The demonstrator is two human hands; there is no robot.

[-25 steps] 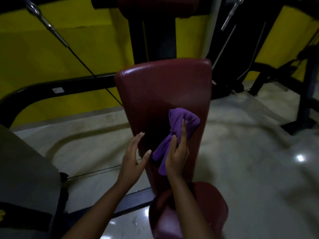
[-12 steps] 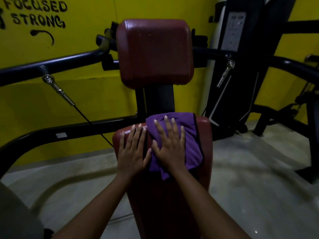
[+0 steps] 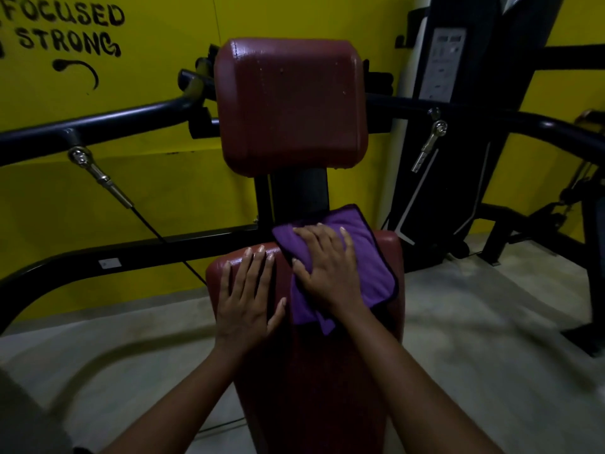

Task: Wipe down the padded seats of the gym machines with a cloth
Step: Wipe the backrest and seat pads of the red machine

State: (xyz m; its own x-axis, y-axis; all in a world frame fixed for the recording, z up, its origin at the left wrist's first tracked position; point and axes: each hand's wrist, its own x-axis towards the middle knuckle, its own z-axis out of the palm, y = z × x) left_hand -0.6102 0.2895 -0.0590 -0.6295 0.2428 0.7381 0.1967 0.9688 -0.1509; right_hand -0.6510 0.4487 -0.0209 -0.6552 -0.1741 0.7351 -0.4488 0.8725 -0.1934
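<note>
Right now the purple microfibre cloth with dark edging (image 3: 370,253) is lying spread over the top right part of the long dark-red vinyl back pad (image 3: 311,388), its upper edge reaching up past the pad's top towards the black post. The right grip (image 3: 330,270) is pressing flat on the cloth's left half, fingers straight and spread, not curling round it. The left grip (image 3: 245,299) is resting just beside it, palm down on the bare vinyl at the pad's top left, fingers straight and holding nothing, thumb pointing towards the cloth. Above both, a squarer dark-red padded headrest (image 3: 291,106) is sitting on the same post. Black tubular machine arms (image 3: 114,116) are stretching out to either side, with a steel-ended cable (image 3: 101,178) hanging from the left one. Behind, a yellow painted wall (image 3: 163,178) is carrying black lettering reading "FOCUSED STRONG" (image 3: 68,31), a dark weight-stack tower (image 3: 458,93) is standing to the right, and a pale grey floor (image 3: 474,322) is running underneath.
</note>
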